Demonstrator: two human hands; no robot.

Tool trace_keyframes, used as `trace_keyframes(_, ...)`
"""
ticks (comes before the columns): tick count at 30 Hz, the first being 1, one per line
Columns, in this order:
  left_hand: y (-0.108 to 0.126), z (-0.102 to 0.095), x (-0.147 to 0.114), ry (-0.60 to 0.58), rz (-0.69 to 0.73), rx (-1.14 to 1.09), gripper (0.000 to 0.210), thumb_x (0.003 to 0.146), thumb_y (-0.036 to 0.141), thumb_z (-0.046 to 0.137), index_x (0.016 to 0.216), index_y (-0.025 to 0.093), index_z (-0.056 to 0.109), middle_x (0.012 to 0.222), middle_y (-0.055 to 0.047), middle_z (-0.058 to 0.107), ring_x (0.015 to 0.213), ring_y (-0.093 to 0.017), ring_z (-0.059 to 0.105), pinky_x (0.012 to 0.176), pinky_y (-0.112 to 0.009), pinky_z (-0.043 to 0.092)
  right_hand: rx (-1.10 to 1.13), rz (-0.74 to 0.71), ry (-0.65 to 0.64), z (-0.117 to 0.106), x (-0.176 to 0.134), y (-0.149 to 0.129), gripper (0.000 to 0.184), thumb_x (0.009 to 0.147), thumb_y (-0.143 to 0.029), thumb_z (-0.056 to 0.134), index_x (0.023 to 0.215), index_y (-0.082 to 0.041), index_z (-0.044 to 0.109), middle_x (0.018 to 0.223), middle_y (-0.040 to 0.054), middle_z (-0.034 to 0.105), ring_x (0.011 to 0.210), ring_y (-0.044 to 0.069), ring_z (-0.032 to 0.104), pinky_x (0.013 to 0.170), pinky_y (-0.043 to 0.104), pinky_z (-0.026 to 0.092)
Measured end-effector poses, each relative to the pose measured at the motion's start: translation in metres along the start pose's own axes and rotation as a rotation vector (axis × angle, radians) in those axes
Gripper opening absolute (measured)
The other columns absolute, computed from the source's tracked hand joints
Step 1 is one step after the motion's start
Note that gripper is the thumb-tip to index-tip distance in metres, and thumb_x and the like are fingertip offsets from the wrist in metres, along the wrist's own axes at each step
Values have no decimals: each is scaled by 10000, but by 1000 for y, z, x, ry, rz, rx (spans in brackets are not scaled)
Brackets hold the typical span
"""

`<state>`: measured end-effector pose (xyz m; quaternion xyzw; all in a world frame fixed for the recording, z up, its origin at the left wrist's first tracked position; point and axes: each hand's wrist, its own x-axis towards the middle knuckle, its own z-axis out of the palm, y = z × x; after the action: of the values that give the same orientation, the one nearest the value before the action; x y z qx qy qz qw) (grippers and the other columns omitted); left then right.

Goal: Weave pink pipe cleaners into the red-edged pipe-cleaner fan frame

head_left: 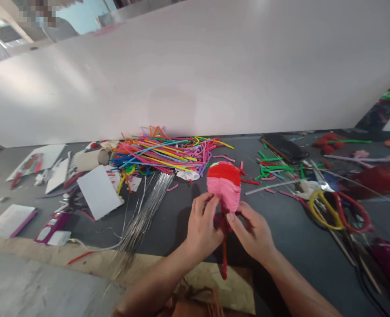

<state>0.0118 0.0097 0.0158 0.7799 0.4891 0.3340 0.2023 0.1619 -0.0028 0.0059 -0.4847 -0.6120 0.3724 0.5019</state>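
Observation:
A pipe-cleaner flower point(224, 182) with a red top band, a pink lower part and a red stem is held up over the dark table near its front edge. My left hand point(204, 220) pinches its lower left side, close to where the stem begins. On the other side, my right hand point(252, 229) grips the lower right edge between thumb and fingers. The stem hangs down between both hands. Some fingertips are hidden behind the flower.
A heap of coloured pipe cleaners point(162, 154) lies at the back, with thin metal wires point(149, 207) in front. Scissors point(338, 209) with yellow and red handles rest at right, near a dark phone point(284, 147). White cards point(99, 193) are at left. A white panel point(195, 79) stands behind.

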Motion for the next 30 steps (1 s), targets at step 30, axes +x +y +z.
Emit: trace_keyframes(30, -23, -1, 13, -118, -930, -1638, 204, 755, 313, 642, 844, 134, 604, 732, -55, 656, 647, -154, 644, 619, -283, 534, 900, 650, 199, 17, 6, 20, 238, 638, -305, 781, 815, -197, 664, 713, 0, 675, 616, 129, 585, 579, 260, 480)
